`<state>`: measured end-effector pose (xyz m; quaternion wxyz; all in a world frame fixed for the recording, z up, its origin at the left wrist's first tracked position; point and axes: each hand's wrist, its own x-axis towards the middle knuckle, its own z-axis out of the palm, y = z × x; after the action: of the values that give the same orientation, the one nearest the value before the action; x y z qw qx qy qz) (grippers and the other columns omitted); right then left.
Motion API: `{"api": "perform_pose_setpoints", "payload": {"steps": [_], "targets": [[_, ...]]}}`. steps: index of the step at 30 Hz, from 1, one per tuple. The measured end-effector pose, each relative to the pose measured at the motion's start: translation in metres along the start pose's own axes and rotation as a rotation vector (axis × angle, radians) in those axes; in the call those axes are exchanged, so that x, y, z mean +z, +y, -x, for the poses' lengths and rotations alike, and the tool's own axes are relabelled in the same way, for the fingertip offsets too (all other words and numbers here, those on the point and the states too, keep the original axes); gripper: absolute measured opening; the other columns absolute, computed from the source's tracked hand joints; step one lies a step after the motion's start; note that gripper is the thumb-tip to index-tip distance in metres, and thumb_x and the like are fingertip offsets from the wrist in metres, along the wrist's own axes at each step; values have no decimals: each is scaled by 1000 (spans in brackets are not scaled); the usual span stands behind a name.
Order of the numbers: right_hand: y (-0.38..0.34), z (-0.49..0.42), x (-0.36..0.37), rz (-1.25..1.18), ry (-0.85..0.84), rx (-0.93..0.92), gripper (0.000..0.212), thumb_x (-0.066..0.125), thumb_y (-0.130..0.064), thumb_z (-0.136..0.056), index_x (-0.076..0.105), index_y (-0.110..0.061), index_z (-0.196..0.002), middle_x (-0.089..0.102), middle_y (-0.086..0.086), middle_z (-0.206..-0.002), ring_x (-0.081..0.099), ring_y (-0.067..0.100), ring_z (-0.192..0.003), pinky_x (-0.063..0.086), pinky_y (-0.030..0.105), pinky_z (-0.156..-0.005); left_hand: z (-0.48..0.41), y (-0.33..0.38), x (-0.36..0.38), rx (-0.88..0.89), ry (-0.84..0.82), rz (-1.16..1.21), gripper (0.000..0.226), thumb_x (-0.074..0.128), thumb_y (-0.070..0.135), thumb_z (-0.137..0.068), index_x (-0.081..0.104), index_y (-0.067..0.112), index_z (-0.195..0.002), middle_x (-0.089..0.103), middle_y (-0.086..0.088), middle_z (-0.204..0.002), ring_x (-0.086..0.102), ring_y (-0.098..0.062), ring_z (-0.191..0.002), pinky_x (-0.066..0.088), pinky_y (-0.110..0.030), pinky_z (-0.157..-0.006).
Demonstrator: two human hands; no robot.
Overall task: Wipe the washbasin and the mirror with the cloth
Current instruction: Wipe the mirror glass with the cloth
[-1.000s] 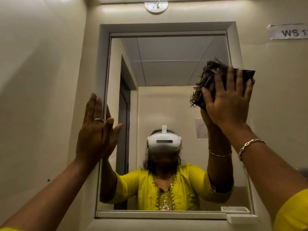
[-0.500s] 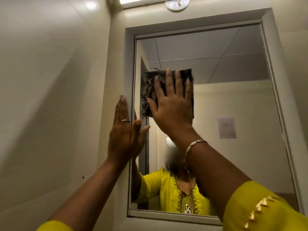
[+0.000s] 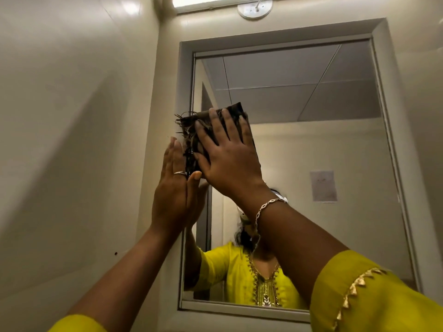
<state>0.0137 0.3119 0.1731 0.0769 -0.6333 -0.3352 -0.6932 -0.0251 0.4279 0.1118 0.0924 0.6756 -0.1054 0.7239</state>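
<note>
A framed wall mirror (image 3: 311,164) fills the right half of the view. A dark, frayed cloth (image 3: 191,133) lies flat against the glass near the mirror's left edge. My right hand (image 3: 230,156) presses the cloth to the mirror with straight, spread fingers. My left hand (image 3: 173,188) rests flat on the mirror's left frame, just left of the cloth, fingers straight and pointing up. The washbasin is out of view.
A cream side wall (image 3: 72,140) stands close on the left. A light strip (image 3: 208,2) and a round fitting (image 3: 254,8) sit above the mirror. The mirror's lower frame (image 3: 239,307) runs along the bottom.
My right hand has slid the cloth from the mirror's upper right across to its left edge, then slightly lower. The view has turned left. My left hand has stayed on the frame.
</note>
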Motion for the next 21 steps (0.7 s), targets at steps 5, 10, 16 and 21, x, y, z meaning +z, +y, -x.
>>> {"api": "perform_pose_setpoints", "payload": {"steps": [5,10,16,21], "targets": [[32,17,-8,21,35,27,58,26,-46,-90,40,-20,-139,36,15,-147,27,35,-138,14,50,-113,1,8,-3,4,1,-36,88,17,66,-88,13,-3,-142,15,-19,-151,14,-28,-140,21,-25,-109],[73,37,-20,64,24,65,57,27,-48,-92,35,-22,-141,32,13,-150,24,34,-140,9,47,-114,2,-4,3,32,23,-166,83,52,42,-84,13,-2,-143,17,-21,-151,16,-28,-139,19,-19,-111],[126,61,-41,101,-14,100,57,24,-48,-92,28,-24,-144,24,11,-153,17,31,-142,4,43,-115,3,-37,21,-28,-87,-369,84,31,62,-87,13,4,-145,-1,-13,-155,4,-26,-143,6,-23,-116],[167,78,-58,126,-23,194,59,22,-49,-91,25,-25,-145,21,10,-154,14,30,-143,11,49,-116,3,-22,14,-30,-48,-258,80,31,60,-88,27,0,-140,24,-29,-146,24,-41,-135,24,-41,-112]]}}
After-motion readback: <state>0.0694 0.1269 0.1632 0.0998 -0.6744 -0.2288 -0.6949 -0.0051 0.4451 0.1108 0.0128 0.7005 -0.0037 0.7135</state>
